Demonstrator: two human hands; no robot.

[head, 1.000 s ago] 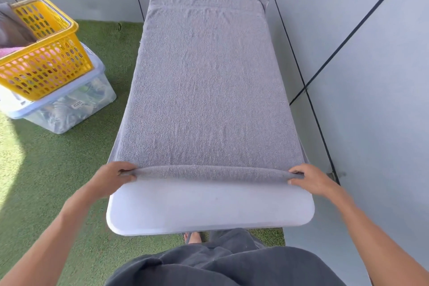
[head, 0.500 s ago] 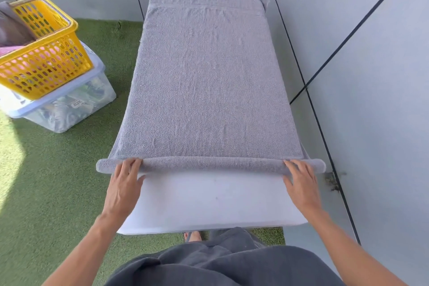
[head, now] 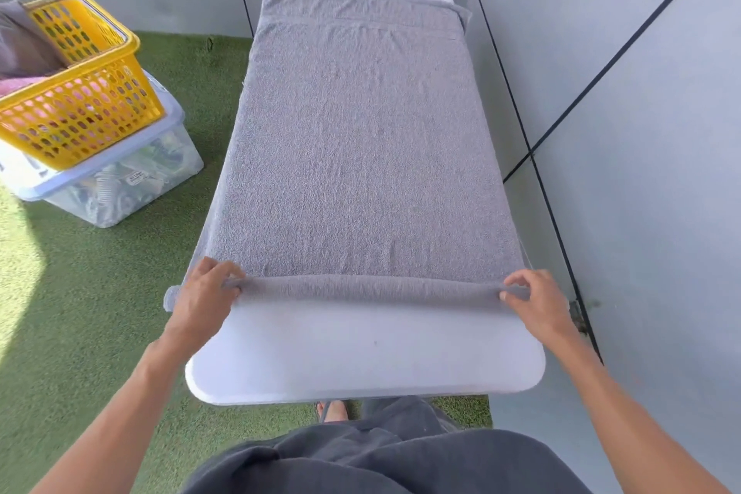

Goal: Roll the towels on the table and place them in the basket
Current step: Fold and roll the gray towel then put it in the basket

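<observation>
While the towel (head: 361,140) lies on the worktop (head: 361,357), we pinch its rolled edge. Left hand (head: 202,303) and right hand (head: 535,303) fingers curl around it.

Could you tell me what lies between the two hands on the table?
In the head view, the rolled edge of the grey towel spans from left hand to right hand.

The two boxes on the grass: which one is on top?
The yellow basket with holes is on top, tilted. The clear tub beneath it sits on the grass.
</observation>
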